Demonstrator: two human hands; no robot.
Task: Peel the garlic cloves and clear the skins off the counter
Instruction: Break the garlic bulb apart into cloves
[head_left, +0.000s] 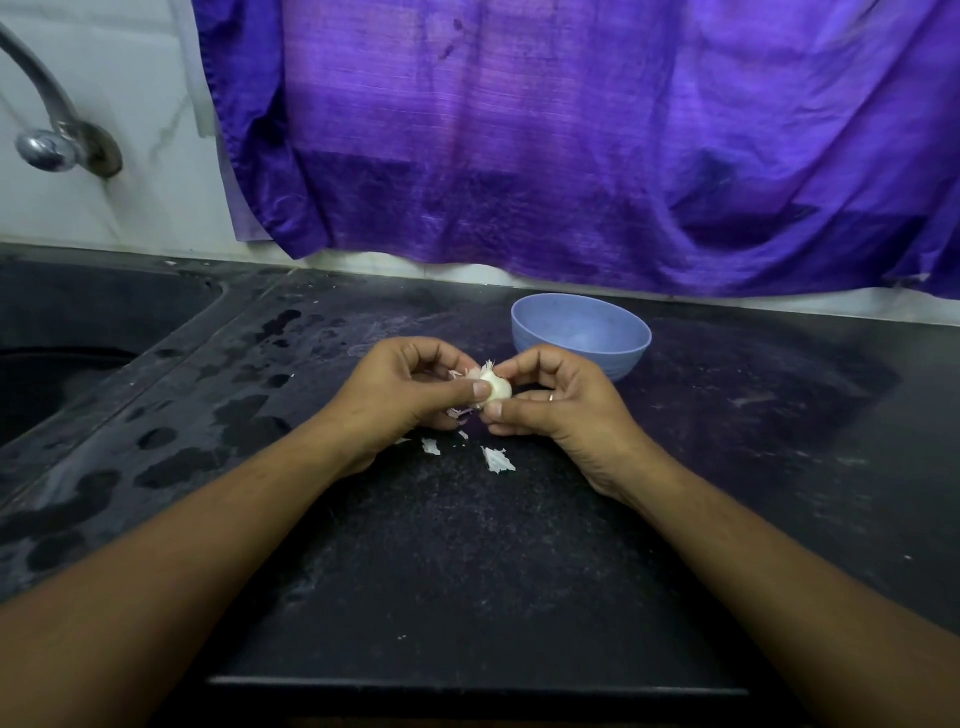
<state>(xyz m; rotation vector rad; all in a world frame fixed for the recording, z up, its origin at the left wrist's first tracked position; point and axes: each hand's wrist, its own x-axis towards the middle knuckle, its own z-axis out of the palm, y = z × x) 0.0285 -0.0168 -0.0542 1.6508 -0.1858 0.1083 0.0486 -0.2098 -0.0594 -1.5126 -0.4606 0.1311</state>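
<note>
A white garlic clove (496, 389) with papery skin sticking up from its far end is held between both hands above the dark counter (467, 545). My left hand (405, 389) grips it from the left, thumb pressed on the clove. My right hand (550, 400) pinches it from the right with thumb and fingertips. Torn skin pieces (497, 460) lie on the counter just below the hands, another skin scrap (431, 447) to their left. A light blue bowl (582, 332) stands right behind my right hand; its inside looks bare.
A black sink (78, 353) is set into the counter at the left, with a metal tap (52, 135) on the wall above it. Water drops (208, 415) spot the counter beside the sink. A purple cloth (571, 130) hangs over the back wall.
</note>
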